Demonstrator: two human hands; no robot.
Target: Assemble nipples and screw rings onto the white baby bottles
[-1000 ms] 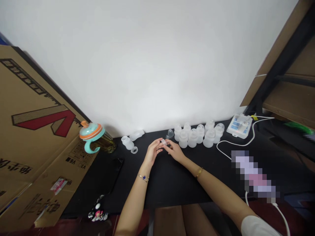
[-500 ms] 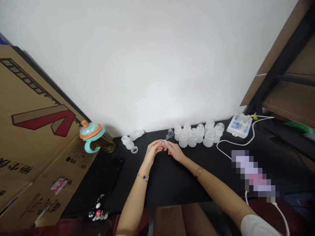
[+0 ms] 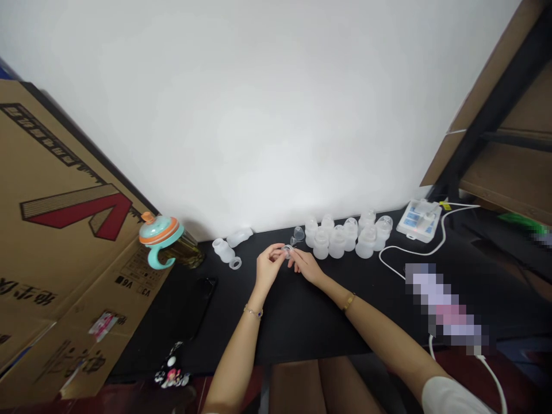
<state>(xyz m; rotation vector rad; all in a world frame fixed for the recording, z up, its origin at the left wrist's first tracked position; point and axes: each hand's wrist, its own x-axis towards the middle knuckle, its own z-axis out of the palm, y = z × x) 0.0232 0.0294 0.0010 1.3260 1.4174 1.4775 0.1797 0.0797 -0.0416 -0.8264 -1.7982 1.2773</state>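
- A cardboard box (image 3: 56,230) leans far out to the left of the left hand.
- The black surface (image 3: 302,328) lies under both hands and forearms.
- A cluster of white bottles (image 3: 345,240) stands just beyond the right hand, a little to its right.
- A cup (image 3: 161,238) with a teal and orange lid stands well left of the left hand.
- A white device (image 3: 419,220) with a cable sits far right of the right hand.
- The left hand (image 3: 268,265) is curled, thumb and forefinger pinching a clear part (image 3: 287,250).
- The right hand (image 3: 306,264) meets it, fingertips closed on the same part.
- The part is held between the two hands, just above the surface.
- A ring (image 3: 235,264) lies near, to the left of the left hand.
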